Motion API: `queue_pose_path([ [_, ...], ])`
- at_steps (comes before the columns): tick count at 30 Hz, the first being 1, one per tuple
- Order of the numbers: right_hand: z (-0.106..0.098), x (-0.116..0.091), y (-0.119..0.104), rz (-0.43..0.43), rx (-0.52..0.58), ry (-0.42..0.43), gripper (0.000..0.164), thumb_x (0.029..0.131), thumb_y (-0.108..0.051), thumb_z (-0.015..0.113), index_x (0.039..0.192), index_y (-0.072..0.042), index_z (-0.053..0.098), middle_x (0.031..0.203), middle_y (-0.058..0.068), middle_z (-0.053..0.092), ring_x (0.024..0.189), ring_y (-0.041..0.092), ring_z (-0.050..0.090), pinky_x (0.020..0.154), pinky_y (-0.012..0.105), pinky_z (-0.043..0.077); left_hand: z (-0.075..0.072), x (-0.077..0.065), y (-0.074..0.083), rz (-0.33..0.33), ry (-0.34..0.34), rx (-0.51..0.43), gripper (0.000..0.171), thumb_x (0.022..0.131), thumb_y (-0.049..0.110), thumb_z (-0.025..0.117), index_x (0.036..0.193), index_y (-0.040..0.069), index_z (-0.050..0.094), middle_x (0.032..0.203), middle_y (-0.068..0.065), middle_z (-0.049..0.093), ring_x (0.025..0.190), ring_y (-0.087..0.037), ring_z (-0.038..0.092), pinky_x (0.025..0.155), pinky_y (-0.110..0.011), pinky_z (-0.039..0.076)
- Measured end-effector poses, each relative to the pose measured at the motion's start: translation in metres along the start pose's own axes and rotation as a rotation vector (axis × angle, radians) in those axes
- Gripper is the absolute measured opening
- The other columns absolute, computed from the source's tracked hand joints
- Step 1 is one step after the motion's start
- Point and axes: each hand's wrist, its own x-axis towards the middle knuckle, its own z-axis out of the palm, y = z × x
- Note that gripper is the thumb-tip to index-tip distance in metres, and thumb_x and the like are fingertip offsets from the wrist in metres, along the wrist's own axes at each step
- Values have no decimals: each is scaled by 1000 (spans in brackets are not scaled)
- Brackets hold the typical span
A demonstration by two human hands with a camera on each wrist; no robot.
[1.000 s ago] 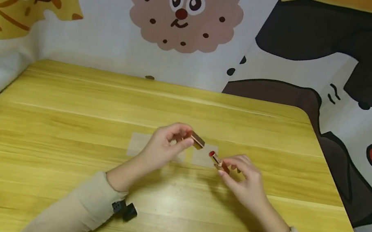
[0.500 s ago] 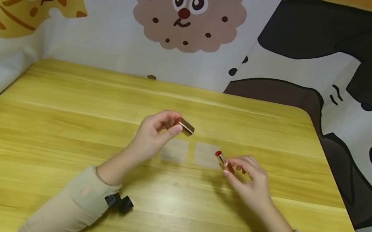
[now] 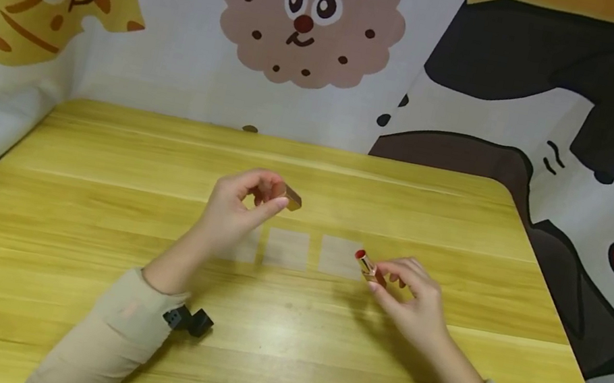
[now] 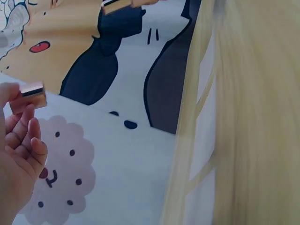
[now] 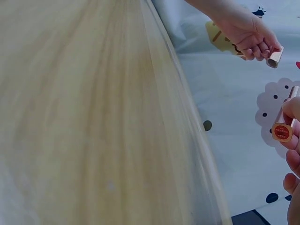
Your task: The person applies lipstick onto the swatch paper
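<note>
My left hand (image 3: 236,210) pinches a gold lipstick cap (image 3: 291,198) between thumb and fingers, above the table. The same cap (image 4: 29,97) shows at the left of the left wrist view, its side shiny. My right hand (image 3: 413,303) grips a lipstick (image 3: 369,268) by its gold base, the bare red tip tilted up toward the left. In the right wrist view the base end of the lipstick (image 5: 282,131) carries a round red label. Cap and lipstick are apart, with a wide gap between the two hands.
Pale square patches (image 3: 287,248) lie in a row on the wooden table (image 3: 276,364), below and between the hands. A white curtain (image 3: 176,25) with cartoon prints hangs behind the table's far edge. Small black cameras (image 3: 189,321) sit on both wrists.
My left hand has moved left and slightly away with the cap, widening the gap to the lipstick. My right hand shifted slightly right at first, then stayed still.
</note>
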Motion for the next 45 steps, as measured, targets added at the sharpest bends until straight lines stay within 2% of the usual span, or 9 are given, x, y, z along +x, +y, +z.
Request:
queue_pose_path([
  [5, 0, 0, -2, 5, -5, 2, 33, 67, 8, 80, 97, -3, 71, 88, 4, 68, 75, 18, 54, 65, 22, 42, -8, 3, -4, 83, -24, 80, 18, 80, -6, 74, 96, -5, 65, 76, -6, 59, 69, -17, 52, 60, -23, 43],
  [13, 0, -2, -1, 14, -3, -7, 33, 68, 8, 80, 98, -4, 71, 89, 3, 68, 77, 17, 55, 65, 22, 42, -21, 6, -8, 74, 1, 133, 18, 79, -3, 75, 95, -4, 66, 74, -5, 58, 66, -17, 51, 60, -23, 43],
  [18, 1, -3, -1, 7, 2, -12, 33, 67, 7, 80, 98, -4, 71, 89, 4, 68, 78, 18, 56, 65, 23, 42, -28, 6, -11, 42, 28, 156, 16, 80, -1, 75, 94, -3, 67, 72, -4, 57, 64, -17, 49, 59, -23, 42],
  [24, 2, -3, -3, 9, -3, -13, 34, 64, 12, 80, 95, -1, 70, 87, 7, 68, 75, 21, 55, 64, 23, 42, -36, 5, -15, -28, 69, 193, 15, 80, 3, 76, 92, -1, 67, 72, -4, 58, 64, -16, 49, 60, -23, 42],
  [28, 1, 3, -15, -14, -8, -9, 34, 62, 16, 77, 92, 3, 69, 84, 10, 67, 71, 25, 54, 62, 25, 42, -42, 5, -18, -64, 90, 222, 17, 79, 5, 77, 91, -1, 67, 71, -4, 58, 64, -16, 50, 60, -24, 42],
  [34, -1, 11, -33, -31, 5, -1, 29, 65, 14, 77, 91, 4, 68, 84, 11, 67, 72, 23, 54, 63, 25, 42, -51, 6, -24, -115, 108, 243, 17, 80, 8, 77, 90, -1, 67, 72, -5, 58, 65, -15, 51, 61, -26, 43],
  [40, 0, 11, -32, -27, 1, -10, 31, 63, 17, 76, 91, 4, 68, 83, 12, 67, 72, 23, 54, 61, 25, 41, -62, 4, -31, -213, 119, 255, 21, 82, 14, 77, 93, -1, 66, 75, -6, 59, 67, -16, 52, 61, -26, 44],
  [45, 3, 4, -13, -25, -5, -16, 35, 62, 15, 78, 92, 1, 69, 85, 10, 68, 74, 22, 55, 61, 26, 42, -70, 2, -39, -277, 130, 255, 24, 82, 17, 77, 94, -1, 66, 78, -8, 59, 70, -17, 53, 62, -24, 44],
])
